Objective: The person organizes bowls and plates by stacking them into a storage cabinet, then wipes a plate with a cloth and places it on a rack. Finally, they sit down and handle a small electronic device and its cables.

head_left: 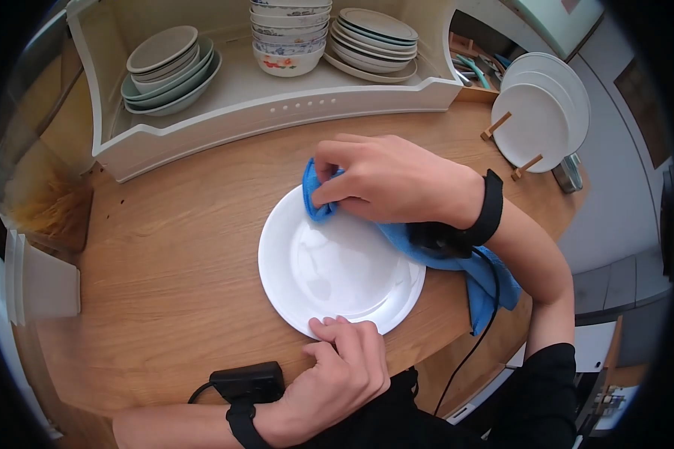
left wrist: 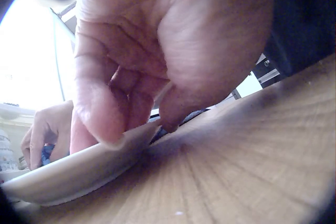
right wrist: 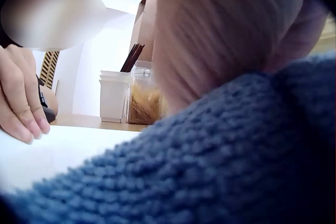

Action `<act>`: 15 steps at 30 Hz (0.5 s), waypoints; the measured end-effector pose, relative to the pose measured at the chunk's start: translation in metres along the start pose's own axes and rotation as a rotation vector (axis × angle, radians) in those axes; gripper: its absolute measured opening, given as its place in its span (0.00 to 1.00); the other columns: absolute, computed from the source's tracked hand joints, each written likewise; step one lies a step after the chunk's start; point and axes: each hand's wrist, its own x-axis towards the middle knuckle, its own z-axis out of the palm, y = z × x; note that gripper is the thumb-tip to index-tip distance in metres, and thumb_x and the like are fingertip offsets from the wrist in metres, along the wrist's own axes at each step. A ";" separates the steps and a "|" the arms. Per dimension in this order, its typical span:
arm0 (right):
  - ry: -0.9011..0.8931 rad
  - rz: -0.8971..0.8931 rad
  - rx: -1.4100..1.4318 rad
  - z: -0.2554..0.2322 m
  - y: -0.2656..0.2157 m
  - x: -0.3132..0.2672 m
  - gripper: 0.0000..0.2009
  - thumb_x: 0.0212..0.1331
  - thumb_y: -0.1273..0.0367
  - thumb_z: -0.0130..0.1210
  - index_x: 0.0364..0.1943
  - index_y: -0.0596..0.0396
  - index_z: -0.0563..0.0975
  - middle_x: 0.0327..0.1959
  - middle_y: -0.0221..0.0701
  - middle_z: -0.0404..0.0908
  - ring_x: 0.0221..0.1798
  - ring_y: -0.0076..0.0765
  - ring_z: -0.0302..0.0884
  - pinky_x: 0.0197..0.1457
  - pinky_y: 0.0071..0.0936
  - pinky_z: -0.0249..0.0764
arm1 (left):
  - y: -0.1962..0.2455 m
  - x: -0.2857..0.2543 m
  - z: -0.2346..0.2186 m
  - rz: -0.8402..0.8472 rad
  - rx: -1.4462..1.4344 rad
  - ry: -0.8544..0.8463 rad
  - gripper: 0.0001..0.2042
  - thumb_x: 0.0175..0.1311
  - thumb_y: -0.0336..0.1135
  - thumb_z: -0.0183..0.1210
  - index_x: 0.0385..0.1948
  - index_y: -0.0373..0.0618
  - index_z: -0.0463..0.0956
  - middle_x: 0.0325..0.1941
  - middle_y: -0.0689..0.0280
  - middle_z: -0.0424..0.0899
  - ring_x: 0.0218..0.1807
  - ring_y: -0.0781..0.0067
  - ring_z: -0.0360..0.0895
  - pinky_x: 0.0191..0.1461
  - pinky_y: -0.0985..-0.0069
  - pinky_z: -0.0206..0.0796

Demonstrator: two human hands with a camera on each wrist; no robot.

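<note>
A white plate [head_left: 337, 262] lies on the wooden table, its near rim slightly raised in the left wrist view. My left hand [head_left: 341, 374] pinches that near rim, with fingertips on top and the thumb at the edge [left wrist: 121, 153]. At the far rim my right hand [head_left: 397, 179] grips a blue cloth [head_left: 318, 191] with curled fingers, pressing it on the plate. The rest of the cloth trails under the right wrist, over the plate's right side and past the table edge. Close up, the cloth [right wrist: 157, 155] fills much of the right wrist view.
Behind stands a white rack [head_left: 292, 108] with stacked bowls [head_left: 288, 63] and plates [head_left: 371, 45]. White plates [head_left: 532, 123] stand upright in a wooden holder at the right. White containers [head_left: 49, 280] and a clear box of pasta [head_left: 49, 206] are at the left; a black device [head_left: 247, 382] lies by the left wrist.
</note>
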 end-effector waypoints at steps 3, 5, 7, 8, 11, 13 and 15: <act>-0.066 0.080 0.072 -0.007 0.004 -0.018 0.11 0.57 0.68 0.65 0.45 0.47 0.84 0.45 0.33 0.76 0.46 0.44 0.78 0.46 0.37 0.75 | 0.002 -0.001 0.000 -0.012 0.027 -0.011 0.17 0.68 0.38 0.58 0.23 0.31 0.80 0.21 0.57 0.78 0.27 0.58 0.81 0.20 0.82 0.62; -0.091 0.159 0.075 -0.011 0.002 -0.030 0.13 0.59 0.66 0.65 0.47 0.48 0.83 0.42 0.36 0.75 0.44 0.48 0.76 0.47 0.40 0.73 | 0.005 -0.001 0.000 -0.021 0.013 -0.016 0.18 0.68 0.38 0.58 0.23 0.32 0.80 0.22 0.56 0.79 0.28 0.58 0.82 0.20 0.82 0.63; -0.115 0.230 0.096 -0.010 0.000 -0.041 0.13 0.59 0.65 0.64 0.48 0.48 0.83 0.42 0.38 0.76 0.45 0.49 0.77 0.47 0.41 0.74 | 0.006 -0.002 0.000 -0.033 -0.002 -0.024 0.18 0.69 0.39 0.57 0.22 0.32 0.79 0.23 0.56 0.80 0.28 0.58 0.83 0.21 0.82 0.64; -0.140 0.303 0.116 -0.011 -0.002 -0.046 0.13 0.60 0.64 0.63 0.49 0.49 0.83 0.42 0.40 0.77 0.46 0.51 0.78 0.48 0.41 0.75 | 0.006 -0.002 0.000 -0.037 0.000 -0.023 0.18 0.69 0.39 0.57 0.22 0.33 0.79 0.23 0.55 0.80 0.29 0.58 0.83 0.21 0.82 0.64; -0.115 0.330 0.153 -0.011 -0.015 -0.062 0.13 0.60 0.67 0.62 0.47 0.52 0.82 0.38 0.43 0.81 0.41 0.55 0.80 0.46 0.43 0.76 | 0.008 -0.002 0.009 -0.050 0.002 0.035 0.10 0.60 0.31 0.59 0.21 0.34 0.79 0.21 0.56 0.79 0.26 0.59 0.81 0.19 0.79 0.55; -0.100 0.325 0.201 -0.010 -0.023 -0.072 0.12 0.58 0.70 0.60 0.45 0.58 0.81 0.37 0.45 0.84 0.40 0.57 0.81 0.45 0.45 0.77 | 0.009 -0.001 0.008 -0.057 0.002 0.092 0.03 0.51 0.23 0.61 0.20 0.35 0.79 0.18 0.58 0.76 0.23 0.60 0.79 0.16 0.77 0.45; -0.106 0.345 0.224 -0.009 -0.035 -0.081 0.13 0.57 0.70 0.60 0.45 0.59 0.80 0.37 0.46 0.84 0.41 0.57 0.81 0.45 0.46 0.77 | 0.010 -0.003 0.001 -0.073 -0.029 -0.033 0.18 0.70 0.39 0.57 0.22 0.34 0.78 0.27 0.52 0.82 0.31 0.56 0.84 0.25 0.80 0.68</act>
